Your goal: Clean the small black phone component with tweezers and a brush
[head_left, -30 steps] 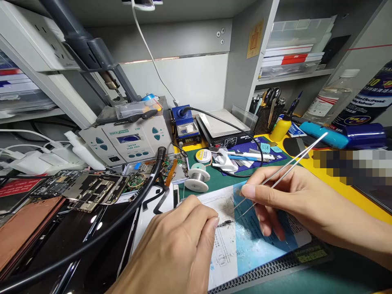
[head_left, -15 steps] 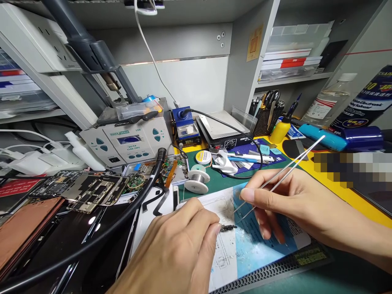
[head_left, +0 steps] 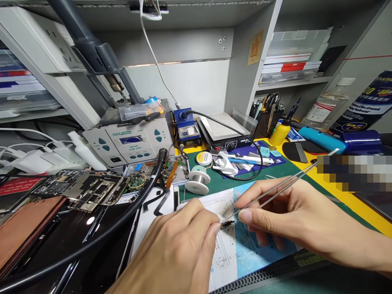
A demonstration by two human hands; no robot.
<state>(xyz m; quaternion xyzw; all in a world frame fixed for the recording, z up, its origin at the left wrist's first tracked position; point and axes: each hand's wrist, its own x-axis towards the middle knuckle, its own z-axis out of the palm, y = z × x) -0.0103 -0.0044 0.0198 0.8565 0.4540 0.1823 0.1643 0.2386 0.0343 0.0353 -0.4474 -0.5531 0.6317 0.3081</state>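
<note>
My left hand (head_left: 180, 241) pinches a small dark part (head_left: 227, 223) between thumb and forefinger; most of it is covered by the fingers, so its exact kind is unclear. From the other side my right hand (head_left: 284, 208) is closed around a pair of metal tweezers (head_left: 283, 185). Their tips are at the free end of the small part; whether they touch it I cannot make out. Below both hands lies a blue and white printed sheet (head_left: 220, 257), with small specks of debris on it.
Behind the hands stand a solder spool (head_left: 197, 181), a hot-air station (head_left: 134, 141) and a heating plate (head_left: 226, 126). A thick black hose (head_left: 122, 226) crosses the left side above phone parts and circuit boards (head_left: 94, 192). A yellow bottle (head_left: 280, 132) stands at the right.
My right hand has moved left and rotated, bringing the tweezer tips to the small part. The tweezers now lie flatter. My left hand keeps its pinch, nearly still.
</note>
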